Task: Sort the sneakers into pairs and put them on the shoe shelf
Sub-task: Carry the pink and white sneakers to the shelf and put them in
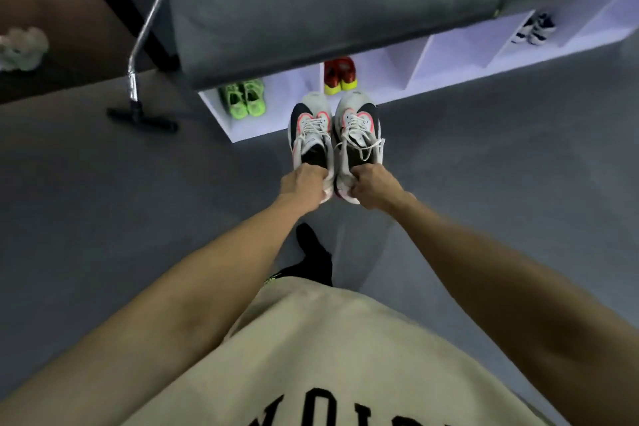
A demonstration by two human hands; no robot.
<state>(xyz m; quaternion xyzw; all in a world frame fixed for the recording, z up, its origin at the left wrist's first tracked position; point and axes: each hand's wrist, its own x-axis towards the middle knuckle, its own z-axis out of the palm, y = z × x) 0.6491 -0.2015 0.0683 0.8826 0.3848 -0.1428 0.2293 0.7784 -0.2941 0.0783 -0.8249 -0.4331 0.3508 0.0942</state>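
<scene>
White-black sneakers with pink trim, matched pair: left hand (pixel 304 183) gripping left sneaker (pixel 310 135) heel, right hand (pixel 373 188) gripping right sneaker (pixel 358 135) heel, toes pointing twelve o'clock toward white shoe shelf (pixel 449 55), likely heading for free cubby near red pair (pixel 339 75).

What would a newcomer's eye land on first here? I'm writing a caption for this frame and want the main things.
First, the white, black and pink sneakers at centre: the left hand grips one sneaker by its heel, the right hand the other sneaker. Beyond them, the white shoe shelf holds a neon green pair and a red and yellow pair in neighbouring compartments.
</scene>
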